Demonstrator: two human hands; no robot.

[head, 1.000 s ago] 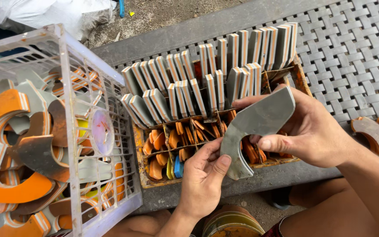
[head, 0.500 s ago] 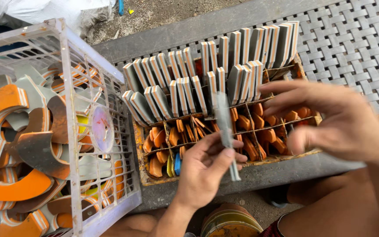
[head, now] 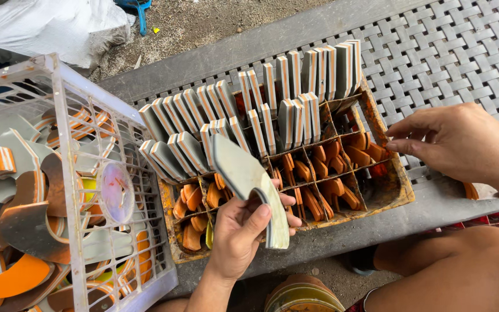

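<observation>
My left hand [head: 244, 231] grips a curved grey foam piece [head: 244, 173] with an orange-striped edge, holding it tilted above the front of a rusty divided box [head: 397, 196]. That box holds rows of upright grey pieces [head: 249, 112] at the back and small orange pieces [head: 324, 179] in its front cells. My right hand [head: 463, 141] hovers empty with fingers spread by the box's right end, its fingertips close to the rim.
A white plastic crate [head: 82, 173] on the left holds large curved grey and orange foam shapes. The box rests on a grey woven bench [head: 451, 52]. A white sack [head: 41, 26] lies on the ground behind. My knee [head: 451, 271] and a round tin [head: 304, 297] are below.
My right hand has let go of the grey piece and pulled away to the right. The left hand now holds the piece alone and has turned it flatter toward me.
</observation>
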